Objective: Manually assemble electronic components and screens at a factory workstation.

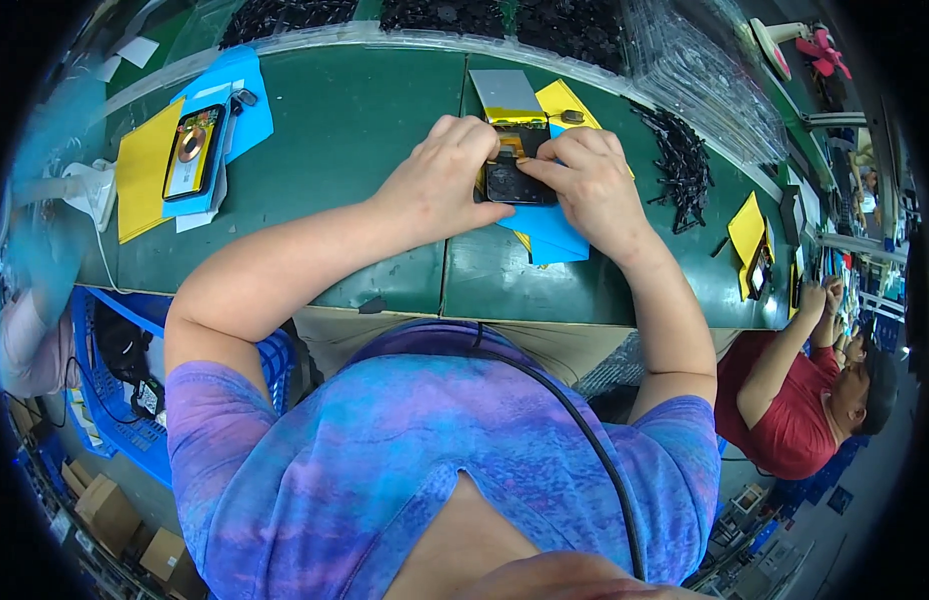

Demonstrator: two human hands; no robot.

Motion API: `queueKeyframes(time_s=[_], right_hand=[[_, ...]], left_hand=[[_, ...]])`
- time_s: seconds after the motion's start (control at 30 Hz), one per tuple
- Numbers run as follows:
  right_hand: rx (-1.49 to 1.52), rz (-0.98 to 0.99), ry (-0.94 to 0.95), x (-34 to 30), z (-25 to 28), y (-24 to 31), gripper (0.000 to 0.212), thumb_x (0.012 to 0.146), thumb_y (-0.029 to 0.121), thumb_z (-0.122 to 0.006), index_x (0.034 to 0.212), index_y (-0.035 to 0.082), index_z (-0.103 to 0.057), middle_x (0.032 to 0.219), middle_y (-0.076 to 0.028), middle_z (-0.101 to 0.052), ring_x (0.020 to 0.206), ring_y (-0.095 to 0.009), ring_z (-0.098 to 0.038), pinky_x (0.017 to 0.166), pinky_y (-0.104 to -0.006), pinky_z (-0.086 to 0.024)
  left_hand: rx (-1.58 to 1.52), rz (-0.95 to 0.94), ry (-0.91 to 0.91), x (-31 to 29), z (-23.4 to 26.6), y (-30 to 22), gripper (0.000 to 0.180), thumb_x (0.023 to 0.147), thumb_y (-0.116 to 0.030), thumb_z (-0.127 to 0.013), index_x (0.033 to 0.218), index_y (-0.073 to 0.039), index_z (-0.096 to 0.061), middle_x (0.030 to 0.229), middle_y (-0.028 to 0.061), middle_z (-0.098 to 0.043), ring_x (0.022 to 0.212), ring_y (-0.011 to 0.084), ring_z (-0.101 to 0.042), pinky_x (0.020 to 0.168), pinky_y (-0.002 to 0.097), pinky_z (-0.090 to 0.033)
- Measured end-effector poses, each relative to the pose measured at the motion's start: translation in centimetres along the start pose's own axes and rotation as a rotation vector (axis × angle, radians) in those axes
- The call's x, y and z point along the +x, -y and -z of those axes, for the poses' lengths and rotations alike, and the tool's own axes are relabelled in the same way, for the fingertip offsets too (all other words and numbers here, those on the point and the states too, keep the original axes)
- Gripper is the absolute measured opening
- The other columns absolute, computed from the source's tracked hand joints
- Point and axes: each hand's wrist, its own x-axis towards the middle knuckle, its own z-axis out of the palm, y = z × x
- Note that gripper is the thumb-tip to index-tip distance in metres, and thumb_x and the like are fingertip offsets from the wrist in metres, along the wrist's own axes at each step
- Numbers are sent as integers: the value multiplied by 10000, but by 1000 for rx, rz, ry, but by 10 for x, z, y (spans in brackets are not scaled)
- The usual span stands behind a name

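Both my hands are bent over an opened smartphone [518, 184] on the green table, its dark body lying on blue and yellow sheets. My left hand [447, 172] grips the phone's left edge, thumb along the bottom side, fingers curled at the upper left. From the right, my right hand [592, 178] presses thumb and fingertips together at the phone's middle, near an orange-yellow strip; whether something small is pinched there is hidden. A grey panel with a yellow edge [507, 92] rises above the phone. Beside it, a small dark part [573, 117] rests on a yellow sheet [575, 100].
Another phone [193, 150] lies on yellow and blue sheets at the left. A pile of black parts [679, 165] and stacked clear trays [700, 70] stand at the right. A blue basket [125, 430] sits below the table. A co-worker in red [785, 405] works at far right.
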Motion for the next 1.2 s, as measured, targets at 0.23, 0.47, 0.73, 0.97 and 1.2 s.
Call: queueKeyframes(time_s=[0.23,0.47,0.73,0.97,1.2], right_hand=[[-130,60,30,-4,0,0,268,811,153,-617,1043,188,-747,990,16,-621,1012,-182,-573,1018,-420,-386],[-77,14,18,-10,2,-7,266,796,125,-631,1022,199,-750,1039,19,-631,1059,-175,-573,1053,-438,-367],[-87,13,14,-9,-1,-7,227,789,126,-637,986,154,-747,1036,20,-636,1086,-168,-573,1071,-442,-352],[-111,43,-12,-8,4,-6,187,819,185,-592,949,144,-721,972,21,-625,1063,-164,-572,1060,-445,-377],[-266,130,-19,-10,-1,4,121,811,186,-580,830,109,-671,892,-10,-590,1047,-193,-562,1051,-439,-399]], left_hand=[[60,-79,-8,-2,-1,1,499,676,-212,-873,1055,-33,-603,1161,117,-580,1135,329,-541,948,426,-498],[72,-72,38,-2,2,-1,493,698,-219,-859,1085,-33,-617,1183,111,-580,1158,322,-536,964,425,-493],[77,-70,44,1,3,-2,460,710,-216,-851,1058,-34,-611,1187,114,-572,1157,326,-529,958,428,-487],[83,-112,30,3,5,-4,472,705,-212,-850,1070,-27,-617,1166,131,-574,1119,344,-537,933,431,-489],[77,-140,19,0,5,-3,462,661,-176,-878,1029,-1,-660,1163,124,-582,1111,329,-549,931,420,-502]])
